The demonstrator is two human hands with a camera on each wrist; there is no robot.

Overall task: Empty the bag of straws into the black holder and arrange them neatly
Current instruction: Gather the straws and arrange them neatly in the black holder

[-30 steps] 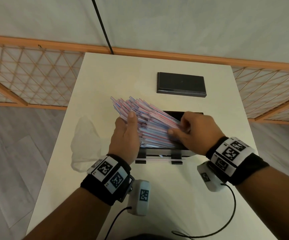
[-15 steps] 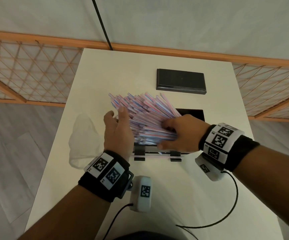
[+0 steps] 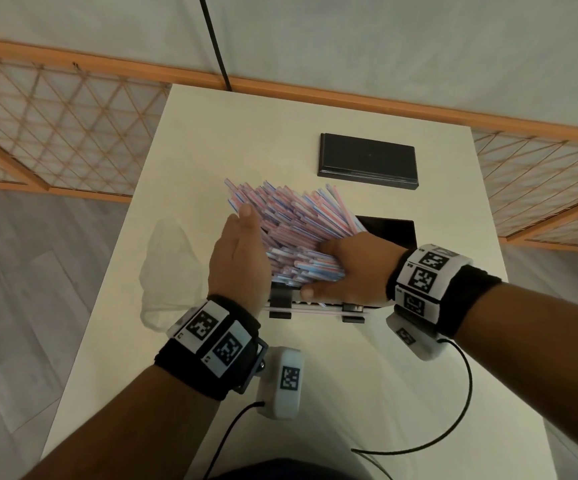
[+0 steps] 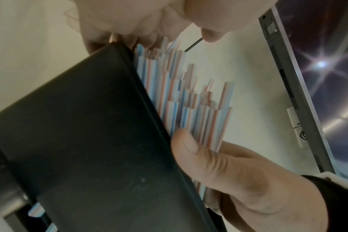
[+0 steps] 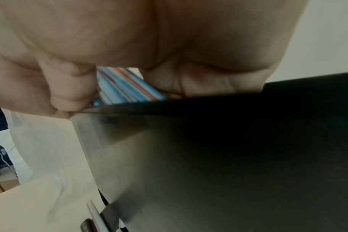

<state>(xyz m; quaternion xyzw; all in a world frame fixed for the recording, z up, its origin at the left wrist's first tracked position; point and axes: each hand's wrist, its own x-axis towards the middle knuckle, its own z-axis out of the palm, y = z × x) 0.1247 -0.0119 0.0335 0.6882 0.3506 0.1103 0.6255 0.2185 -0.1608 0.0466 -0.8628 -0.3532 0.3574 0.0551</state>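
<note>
Presently the arranging step is in hand. The emptied bag (image 3: 173,271) lies slack at the table's (image 3: 315,375) left edge. Beside it, the left hand (image 3: 240,261), fingers straight and holding nothing, presses flat against the ragged left ends of the straws (image 3: 294,230), which fan leftward out of the black holder (image 3: 389,228). The right hand (image 3: 353,271) curls over the bundle's right part, gripping it. The next move, I judge, calls for squaring the ends and seating them. The left wrist view alone shows the staggered tips above the holder's wall; the head view alone shows the lid (image 3: 367,159) lying apart.
</note>
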